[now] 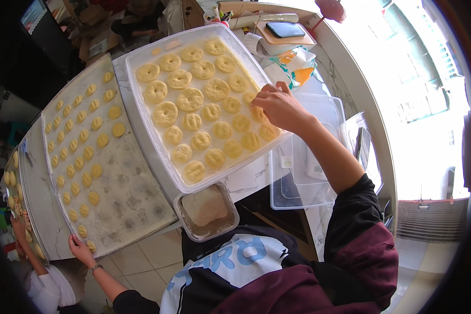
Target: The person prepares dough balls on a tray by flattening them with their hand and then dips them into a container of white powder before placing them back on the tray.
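My right hand (278, 107) reaches over the right side of a white plastic tub (165, 175). Its fingers are bent and closed at a pale yellow dough disc (258, 114), which they partly hide. Rows of flattened dough discs fill the tub; the larger ones toward the far left have a dimple in the middle, like this dough ring (189, 99). On my left, a floured board (136, 209) bears many small dough pieces (88, 153). My left hand (82, 251) is closed at the board's near corner, beside a small dough piece (82, 230).
A square container (233, 225) with pale flour stands by the tub's near edge. Clear plastic lids (298, 193) lie at the right. Behind are a phone (285, 30) on a box and a printed bag (293, 65). Another person's hand (20, 230) works at far left.
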Available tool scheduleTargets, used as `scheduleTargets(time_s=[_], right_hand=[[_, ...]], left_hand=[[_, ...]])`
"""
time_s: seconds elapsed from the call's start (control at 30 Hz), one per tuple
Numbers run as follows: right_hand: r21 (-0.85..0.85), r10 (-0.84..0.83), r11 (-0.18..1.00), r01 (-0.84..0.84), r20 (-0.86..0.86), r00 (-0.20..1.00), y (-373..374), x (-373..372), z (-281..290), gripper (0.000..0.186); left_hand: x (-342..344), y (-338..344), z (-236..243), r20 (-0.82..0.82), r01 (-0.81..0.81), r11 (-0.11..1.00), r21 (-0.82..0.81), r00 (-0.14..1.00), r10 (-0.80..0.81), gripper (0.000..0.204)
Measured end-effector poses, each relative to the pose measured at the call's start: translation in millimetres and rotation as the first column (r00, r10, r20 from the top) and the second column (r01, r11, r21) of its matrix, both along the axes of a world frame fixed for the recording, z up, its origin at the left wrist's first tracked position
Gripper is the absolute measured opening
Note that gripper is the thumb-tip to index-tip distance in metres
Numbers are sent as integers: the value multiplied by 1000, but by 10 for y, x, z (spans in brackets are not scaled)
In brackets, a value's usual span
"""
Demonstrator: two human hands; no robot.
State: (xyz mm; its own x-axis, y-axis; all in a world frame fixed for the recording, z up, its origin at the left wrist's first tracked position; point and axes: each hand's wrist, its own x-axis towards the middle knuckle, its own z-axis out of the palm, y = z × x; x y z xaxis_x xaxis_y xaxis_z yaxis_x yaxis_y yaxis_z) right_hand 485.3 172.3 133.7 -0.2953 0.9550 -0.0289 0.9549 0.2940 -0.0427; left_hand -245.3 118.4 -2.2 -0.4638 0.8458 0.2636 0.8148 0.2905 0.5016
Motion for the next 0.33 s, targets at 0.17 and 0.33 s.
scheduleTargets(time_s=[0.17, 0.33], right_hand=[[21, 2, 1000, -2, 6, 1000, 6, 43, -29, 28], [7, -16, 1000, 17, -25, 1000, 89, -52, 23, 29]], left_hand=[[43, -2, 18, -2, 8, 1000, 3, 1000, -8, 26], [-203, -331, 4, -45, -53, 999, -12, 998, 52, 26]])
